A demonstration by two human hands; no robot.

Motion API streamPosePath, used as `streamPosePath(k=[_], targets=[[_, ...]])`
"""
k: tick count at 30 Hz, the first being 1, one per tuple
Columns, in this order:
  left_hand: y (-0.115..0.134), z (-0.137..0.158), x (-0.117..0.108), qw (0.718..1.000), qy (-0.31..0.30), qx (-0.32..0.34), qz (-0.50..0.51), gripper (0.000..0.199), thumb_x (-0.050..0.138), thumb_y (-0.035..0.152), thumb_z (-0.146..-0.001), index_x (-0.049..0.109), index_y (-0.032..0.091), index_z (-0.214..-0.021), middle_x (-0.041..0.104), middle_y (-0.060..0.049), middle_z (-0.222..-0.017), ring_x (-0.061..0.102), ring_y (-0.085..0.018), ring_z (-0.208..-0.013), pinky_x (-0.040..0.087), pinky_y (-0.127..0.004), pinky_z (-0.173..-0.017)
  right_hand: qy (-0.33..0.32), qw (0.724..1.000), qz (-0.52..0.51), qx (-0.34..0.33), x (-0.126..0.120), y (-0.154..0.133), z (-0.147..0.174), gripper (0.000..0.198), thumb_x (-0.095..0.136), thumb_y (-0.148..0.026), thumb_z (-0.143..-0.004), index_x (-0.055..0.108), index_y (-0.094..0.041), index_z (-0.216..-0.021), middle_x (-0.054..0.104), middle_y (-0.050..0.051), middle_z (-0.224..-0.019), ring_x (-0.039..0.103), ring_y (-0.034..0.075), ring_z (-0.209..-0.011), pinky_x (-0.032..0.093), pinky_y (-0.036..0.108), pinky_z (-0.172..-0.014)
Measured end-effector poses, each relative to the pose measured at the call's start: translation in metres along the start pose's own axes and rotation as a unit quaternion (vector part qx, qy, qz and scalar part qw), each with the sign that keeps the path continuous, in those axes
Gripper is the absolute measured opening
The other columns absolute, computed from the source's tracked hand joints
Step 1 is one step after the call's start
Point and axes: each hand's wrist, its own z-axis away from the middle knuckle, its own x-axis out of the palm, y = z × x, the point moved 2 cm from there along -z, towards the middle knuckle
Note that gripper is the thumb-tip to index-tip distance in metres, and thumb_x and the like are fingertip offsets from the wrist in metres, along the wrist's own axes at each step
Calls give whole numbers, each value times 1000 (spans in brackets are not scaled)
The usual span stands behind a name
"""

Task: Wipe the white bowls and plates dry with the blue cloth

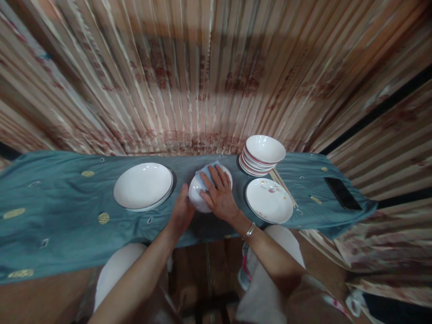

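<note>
A white bowl (199, 198) is just above the front edge of the table, and it looks turned bottom up, though the hands hide much of it. My left hand (183, 209) grips its left side, thumb up along the wall. Over the top of the bowl lies a light blue cloth (203, 176). My right hand (220, 191) presses this cloth against the bowl with bent, slightly spread fingers. The palm side of both hands is hidden. To the left is a short stack of large white plates (143, 185).
Right of the hands stand a stack of white bowls (265, 150) with red rims and some flower-patterned plates (269, 200). Chopsticks (282, 184) lie beside them. A black phone (342, 193) rests on the green tablecloth (67, 198). Pleated curtains (189, 90) hang behind; stools (118, 270) stand in front.
</note>
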Motion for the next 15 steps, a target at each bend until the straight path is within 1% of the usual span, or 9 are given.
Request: streamPosePath(k=[2, 5, 8, 12, 15], targets=[[1, 2, 2, 1000, 9, -1, -9, 50, 39, 41, -102, 58, 12, -138, 72, -11, -124, 54, -24, -134, 39, -39, -116, -9, 1000, 3, -14, 2, -4, 2, 51, 48, -40, -100, 48, -19, -147, 38, 14, -159, 21, 34, -153, 22, 56, -121], [2, 2, 0, 999, 21, 7, -28, 49, 41, 44, -101, 67, 9, -123, 75, -13, -115, 57, -26, -131, 42, -41, -113, -21, 999, 1, -35, 6, -10, 6, 52, 49, -40, -100, 48, -21, -148, 38, 13, -160, 20, 34, -153, 21, 57, -121], [3, 1, -3, 999, 29, 17, -40, 46, 45, 45, -100, 71, 10, -111, 76, -13, -110, 59, -26, -129, 44, -39, -111, -26, 998, -2, -55, 8, -14, 9, 52, 49, -40, -100, 47, -21, -148, 38, 13, -160, 20, 33, -153, 20, 57, -122], [3, 2, -4, 998, 33, 20, -40, 43, 51, 46, -96, 71, 11, -111, 76, -12, -113, 58, -25, -130, 43, -37, -113, -32, 997, -4, -77, 10, -20, 12, 50, 50, -40, -100, 49, -19, -146, 42, 14, -158, 24, 33, -152, 21, 57, -121], [2, 4, -4, 998, 40, 11, -45, 44, 49, 47, -97, 71, 12, -111, 75, -12, -115, 57, -24, -132, 42, -34, -114, -45, 995, -5, -89, 11, -24, 15, 49, 51, -41, -100, 52, -18, -143, 44, 15, -156, 26, 33, -151, 23, 58, -120]])
